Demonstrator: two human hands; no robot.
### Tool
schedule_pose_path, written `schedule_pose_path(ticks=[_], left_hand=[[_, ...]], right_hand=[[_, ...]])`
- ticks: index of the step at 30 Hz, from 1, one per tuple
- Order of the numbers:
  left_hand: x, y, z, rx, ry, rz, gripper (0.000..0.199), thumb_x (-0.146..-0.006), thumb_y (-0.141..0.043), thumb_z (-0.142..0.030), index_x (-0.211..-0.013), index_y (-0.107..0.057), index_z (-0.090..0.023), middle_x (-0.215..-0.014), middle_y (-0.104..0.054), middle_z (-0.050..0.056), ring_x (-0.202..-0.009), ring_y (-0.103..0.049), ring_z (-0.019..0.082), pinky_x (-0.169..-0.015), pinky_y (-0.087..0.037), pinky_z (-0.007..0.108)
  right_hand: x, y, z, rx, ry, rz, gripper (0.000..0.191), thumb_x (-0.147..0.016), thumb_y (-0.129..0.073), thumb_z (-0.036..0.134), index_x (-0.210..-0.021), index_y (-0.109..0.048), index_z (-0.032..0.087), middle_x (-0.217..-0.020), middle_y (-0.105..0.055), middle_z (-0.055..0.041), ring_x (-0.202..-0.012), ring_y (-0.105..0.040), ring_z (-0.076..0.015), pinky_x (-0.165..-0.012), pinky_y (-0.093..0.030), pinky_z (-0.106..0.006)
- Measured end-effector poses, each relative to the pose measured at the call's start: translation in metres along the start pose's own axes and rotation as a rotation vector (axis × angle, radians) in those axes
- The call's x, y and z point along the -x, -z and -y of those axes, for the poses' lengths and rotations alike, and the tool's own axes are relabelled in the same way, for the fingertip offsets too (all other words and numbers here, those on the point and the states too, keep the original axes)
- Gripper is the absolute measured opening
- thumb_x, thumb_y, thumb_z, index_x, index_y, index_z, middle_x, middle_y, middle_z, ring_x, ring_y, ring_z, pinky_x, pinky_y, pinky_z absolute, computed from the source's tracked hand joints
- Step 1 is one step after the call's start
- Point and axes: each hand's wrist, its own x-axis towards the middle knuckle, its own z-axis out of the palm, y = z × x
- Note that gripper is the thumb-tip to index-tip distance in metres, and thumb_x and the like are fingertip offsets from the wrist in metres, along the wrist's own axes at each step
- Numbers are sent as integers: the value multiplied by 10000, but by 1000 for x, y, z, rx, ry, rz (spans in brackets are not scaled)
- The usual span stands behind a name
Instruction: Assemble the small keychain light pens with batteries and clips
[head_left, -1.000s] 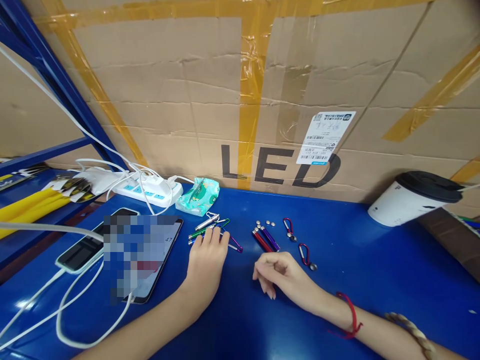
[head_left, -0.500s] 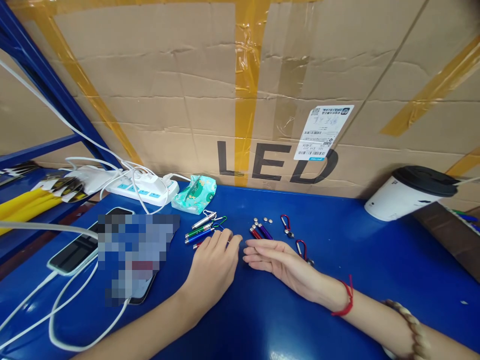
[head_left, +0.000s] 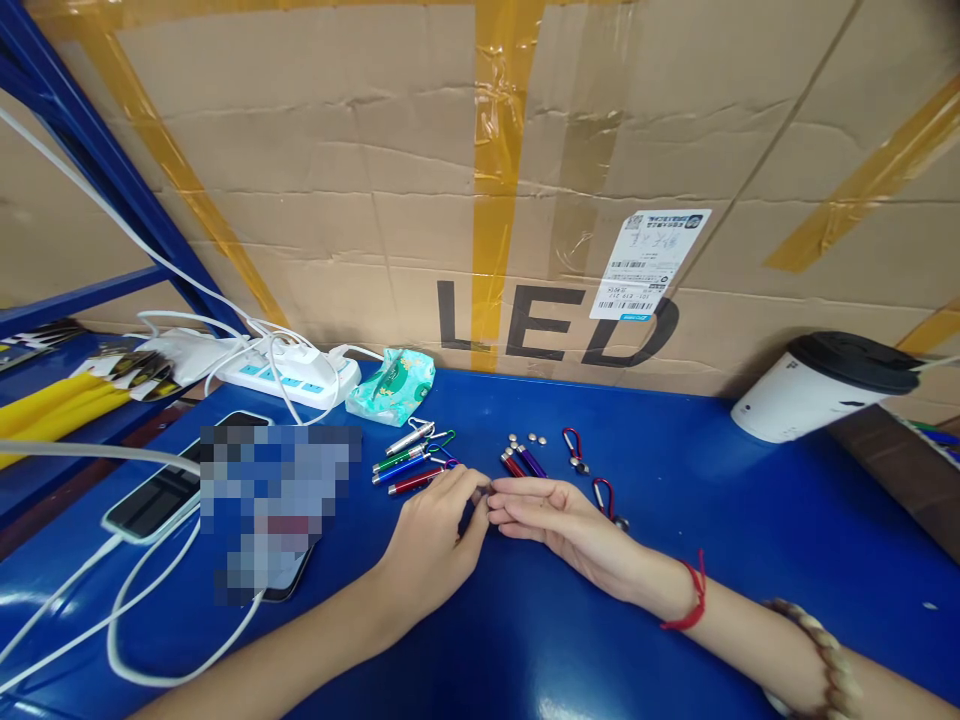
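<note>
My left hand (head_left: pixel 439 525) is closed in a pinch, its fingertips meeting those of my right hand (head_left: pixel 566 515). A tiny dark bit shows where they meet; the fingers hide what it is. The fingers of my right hand are pressed together, palm turned toward my left hand. Beside my left hand lie a red penlight (head_left: pixel 411 482), a blue penlight (head_left: pixel 397 469), a green penlight (head_left: pixel 395 459) and a silver penlight (head_left: pixel 409 440), with clips at their ends. Behind my right hand are a purple tube (head_left: pixel 532 461), red tubes (head_left: pixel 512 464) and several button cells (head_left: pixel 532 438).
Red carabiner clips (head_left: pixel 573 442) lie behind my right hand. At left are a power strip (head_left: pixel 296 375), a phone (head_left: pixel 150 495), a blurred-out device (head_left: pixel 281 515) and white cables. A tissue pack (head_left: pixel 394 387), a lidded cup (head_left: pixel 817 390) and a large carton (head_left: pixel 420 200) stand at the back.
My left hand has shifted slightly right and turned, bringing its fingertips against my right hand's. More of the red penlight shows now. My right hand has barely moved; its thumb lies closer to the fingers.
</note>
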Motion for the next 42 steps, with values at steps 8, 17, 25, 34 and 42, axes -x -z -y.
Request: schedule_pose_path(ticks=[8, 17, 25, 34, 42], left_hand=[[-4, 3, -3, 242, 182, 67, 267, -926, -297, -311, -701, -396, -207, -708, -476, -35, -662, -452, 134, -610, -321, 260], [-8, 3, -4, 500, 250, 139, 296, -894, -336, -358, -645, -347, -199, -652, -360, -41, -633, -363, 126, -588, -295, 258], [-5, 7, -6, 631, 182, 185, 250, -869, -354, -337, -674, -410, -192, -700, -385, -22, -660, -369, 131, -568, -306, 253], [-5, 8, -7, 641, 149, 194, 221, -852, -353, -316, -686, -424, -190, -728, -398, -9, -692, -391, 140, -573, -315, 256], [-4, 7, -6, 631, 140, 187, 216, -852, -354, -306, -688, -433, -190, -732, -410, -6, -698, -407, 143, -575, -321, 257]], right_hand=[[0, -1, 0, 16, -7, -22, 315, -684, -770, 241, -985, -709, 168, -905, -722, -68, -894, -666, -177, -886, -492, -334], [-1, -2, 0, 92, -3, 30, 302, -704, -757, 271, -989, -712, 183, -872, -726, -64, -879, -668, -169, -838, -510, -308], [0, 0, -4, 125, 33, 29, 239, -695, -757, 300, -897, -735, 173, -833, -723, -65, -841, -670, -175, -806, -526, -327], [-2, 1, -8, 174, 107, 47, 166, -721, -732, 285, -856, -746, 190, -870, -692, -52, -810, -653, -162, -734, -554, -300], [-2, 1, -8, 189, 116, 47, 189, -736, -720, 280, -911, -742, 212, -874, -686, -49, -793, -645, -152, -699, -556, -274]])
